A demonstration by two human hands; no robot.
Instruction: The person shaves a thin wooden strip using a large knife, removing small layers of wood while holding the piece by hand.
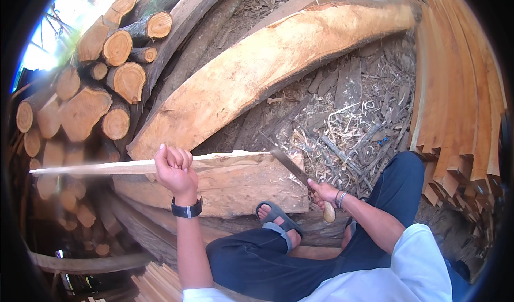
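Note:
My left hand is closed around a long pale strip of wood. The strip lies roughly level, its thin tip reaching far out to the left. Its right part runs above a thick wooden slab, close along the slab's far edge; I cannot tell whether they touch. In my right hand is a machete, gripped by its light rounded handle. The dark blade points up and left, over the right end of the slab, near the strip's right end.
Beyond the slab lies a large curved plank. Cut logs are stacked at the left, and long sawn boards at the right. Wood shavings and bark cover the ground. My sandalled foot is beside the slab's near edge.

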